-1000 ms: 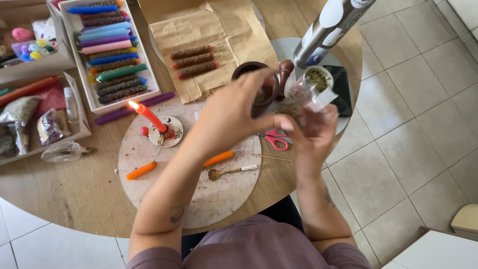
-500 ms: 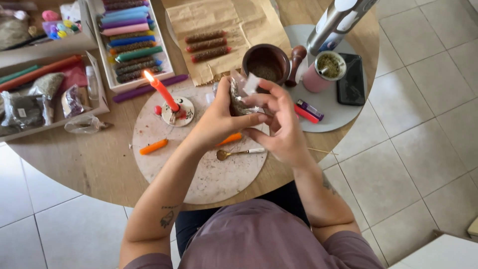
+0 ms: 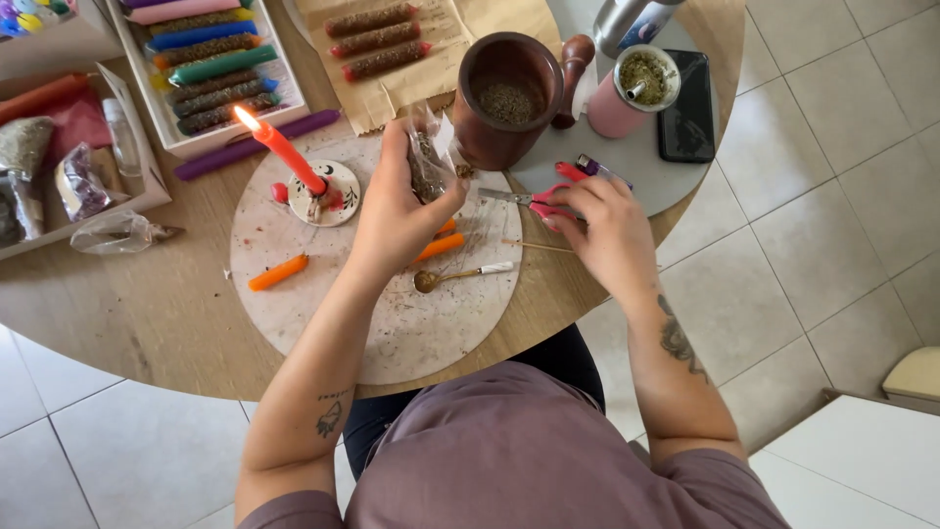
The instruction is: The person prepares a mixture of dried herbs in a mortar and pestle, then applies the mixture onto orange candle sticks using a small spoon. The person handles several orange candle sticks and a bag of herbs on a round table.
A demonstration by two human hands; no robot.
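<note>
head view:
left hand (image 3: 397,211): frame centre, fingers curled tight round a clear herb bag (image 3: 428,162), just beside the brown mortar (image 3: 507,93)
right hand (image 3: 602,225): right of centre, fingers closed on pink-handled scissors (image 3: 534,201)
lit red candle (image 3: 284,152): upper left, on round board (image 3: 392,323)

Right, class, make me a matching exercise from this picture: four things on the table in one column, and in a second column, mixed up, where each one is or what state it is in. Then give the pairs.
Things:
1. red candle
2. small spoon
3. clear packet of dried herbs
4. pink-handled scissors

Places or states:
A. under the right hand
B. held up in the left hand
C. lit, upright in a small round holder
D. lying flat on the round board

Pairs: 1-C, 2-D, 3-B, 4-A
</note>
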